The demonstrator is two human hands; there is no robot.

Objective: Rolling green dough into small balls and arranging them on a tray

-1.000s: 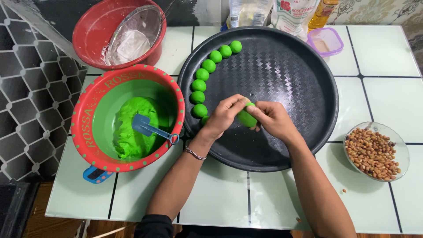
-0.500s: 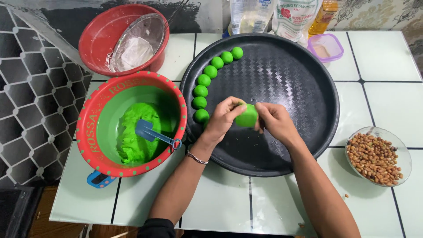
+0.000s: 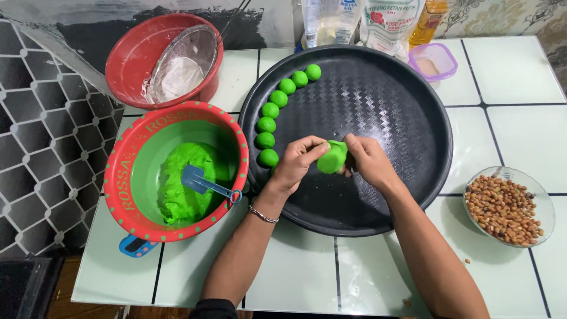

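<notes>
The person's left hand (image 3: 298,162) and right hand (image 3: 369,162) met over the middle of the round black tray (image 3: 413,88), both pinching one lump of green dough (image 3: 332,157) between them, fingertips pressed into its sides from left and right, so the lump hung just above the tray's textured floor rather than resting on it. Held that way, it could be turned and shaped from both sides at once. Seven finished green balls (image 3: 267,124) sat in a curved row along the tray's left rim, each just beside the next, which kept the centre free for the hands. The red bowl with a green inside (image 3: 127,177) stood touching the tray's left edge, near the left hand, holding the remaining dough mass (image 3: 180,189) with a blue spatula (image 3: 204,183) lying in it, handle propped on the rim. A glass dish of peanuts (image 3: 505,207) waited to the right, near the right forearm. A second red bowl (image 3: 127,62) stood farther back with a glass bowl (image 3: 183,62) tilted inside it.
</notes>
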